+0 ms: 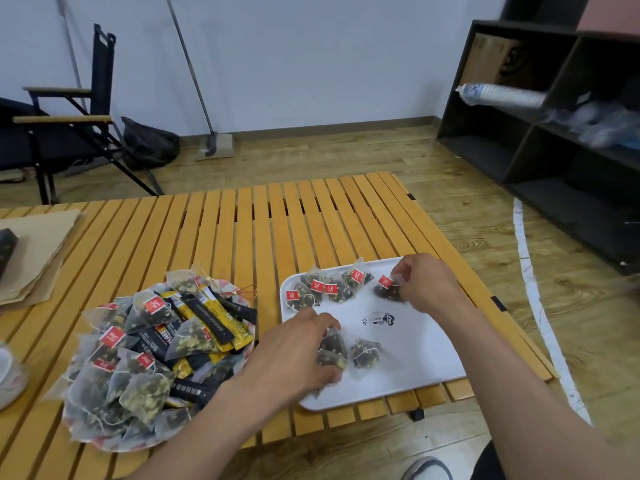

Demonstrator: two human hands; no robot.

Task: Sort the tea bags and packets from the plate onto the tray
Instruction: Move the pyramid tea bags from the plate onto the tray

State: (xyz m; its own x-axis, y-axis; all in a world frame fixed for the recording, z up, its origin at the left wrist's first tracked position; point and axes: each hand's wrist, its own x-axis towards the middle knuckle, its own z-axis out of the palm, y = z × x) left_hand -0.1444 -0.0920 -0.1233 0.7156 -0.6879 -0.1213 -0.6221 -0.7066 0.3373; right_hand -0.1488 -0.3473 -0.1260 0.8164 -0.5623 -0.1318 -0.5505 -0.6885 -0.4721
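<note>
A plate [104, 443] at the left of the slatted table is heaped with pyramid tea bags [138, 389] and black-and-yellow stick packets [211, 315]. To its right lies a white tray [415, 341]. Several red-tagged tea bags [325, 289] form a row along the tray's far edge. My right hand [427, 284] pinches a further tea bag [386, 289] at the right end of that row. My left hand [298, 351] rests on the tray's near left part, fingers closed on a tea bag [332, 348]. Another tea bag [365, 353] lies just right of it.
Brown paper bags [38, 251] and a dark box [7, 247] lie at the table's far left. A white cup [8, 379] stands at the left edge. A folding chair [65, 123], a dustpan [214, 147] and a black shelf unit [554, 133] stand on the floor beyond.
</note>
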